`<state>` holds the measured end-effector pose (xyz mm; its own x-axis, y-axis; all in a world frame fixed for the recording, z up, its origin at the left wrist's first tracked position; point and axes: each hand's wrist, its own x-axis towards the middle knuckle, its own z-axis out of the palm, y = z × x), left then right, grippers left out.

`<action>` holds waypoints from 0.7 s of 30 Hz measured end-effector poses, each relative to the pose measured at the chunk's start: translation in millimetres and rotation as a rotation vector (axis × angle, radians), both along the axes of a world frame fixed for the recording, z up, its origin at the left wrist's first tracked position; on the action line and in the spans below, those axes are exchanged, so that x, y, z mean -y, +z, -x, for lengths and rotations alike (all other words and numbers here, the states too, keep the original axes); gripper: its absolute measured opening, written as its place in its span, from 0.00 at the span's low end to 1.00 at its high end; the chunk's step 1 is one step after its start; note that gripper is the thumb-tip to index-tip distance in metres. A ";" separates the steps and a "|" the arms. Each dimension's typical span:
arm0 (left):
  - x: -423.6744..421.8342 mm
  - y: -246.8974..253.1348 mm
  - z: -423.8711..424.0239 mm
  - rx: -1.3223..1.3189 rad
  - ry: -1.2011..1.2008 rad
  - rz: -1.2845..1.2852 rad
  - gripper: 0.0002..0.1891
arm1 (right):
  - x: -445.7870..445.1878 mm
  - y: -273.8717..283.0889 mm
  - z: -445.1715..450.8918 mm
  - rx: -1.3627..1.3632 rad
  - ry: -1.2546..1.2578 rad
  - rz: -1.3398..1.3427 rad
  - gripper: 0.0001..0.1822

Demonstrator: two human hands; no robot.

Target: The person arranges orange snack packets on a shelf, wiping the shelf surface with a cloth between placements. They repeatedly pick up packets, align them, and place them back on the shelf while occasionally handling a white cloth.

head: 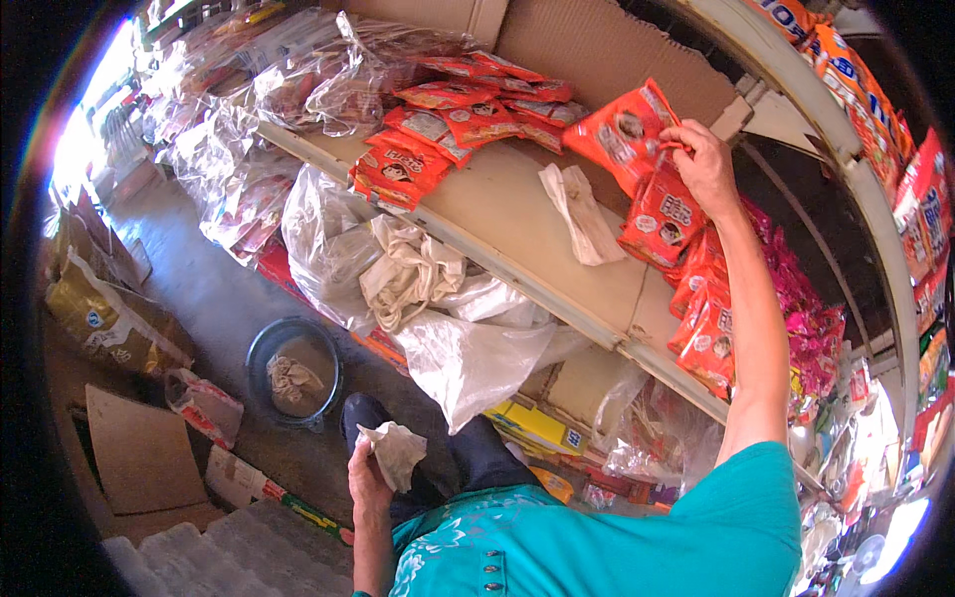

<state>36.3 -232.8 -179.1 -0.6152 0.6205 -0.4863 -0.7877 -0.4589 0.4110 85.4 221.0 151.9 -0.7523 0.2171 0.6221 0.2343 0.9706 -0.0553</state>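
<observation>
My right hand (700, 160) pinches the edge of a red snack packet (623, 134), lifted over the shelf board (515, 201). Just below it, another red packet (662, 216) leans on a row of similar packets (705, 313) along the shelf's right part. Low in front of my body, my left hand (369, 477) grips a crumpled whitish cloth (399, 454). A folded pale cloth (580, 213) lies on the board between the two groups of packets. Farther left, a loose pile of red packets (462, 112) rests on the same shelf.
Clear plastic bags (313, 82) crowd the shelf's left end. A beige cloth (414, 269) lies on white plastic bags (477, 343) hanging past the shelf edge. On the floor stands a basin (295, 373) with a wet cloth inside. Pink-wrapped goods (802, 321) lie right; cardboard (145, 451) stands lower left.
</observation>
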 end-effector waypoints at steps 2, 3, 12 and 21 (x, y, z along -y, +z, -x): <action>0.5 -4.0 -8.1 -0.009 -0.018 -0.011 0.22 | -2.8 -1.6 -27.4 -0.019 0.027 -0.001 0.10; 2.0 -4.3 -12.9 -0.022 -0.019 -0.006 0.22 | -4.2 -6.0 -41.3 -0.029 0.037 0.006 0.10; 26.0 10.4 -35.3 -0.072 -0.062 0.029 0.21 | 13.6 -43.4 -103.3 -0.030 -0.119 -0.048 0.11; 27.5 9.2 -36.0 -0.039 -0.034 0.021 0.21 | 25.5 -27.7 -96.6 -0.012 0.068 0.237 0.09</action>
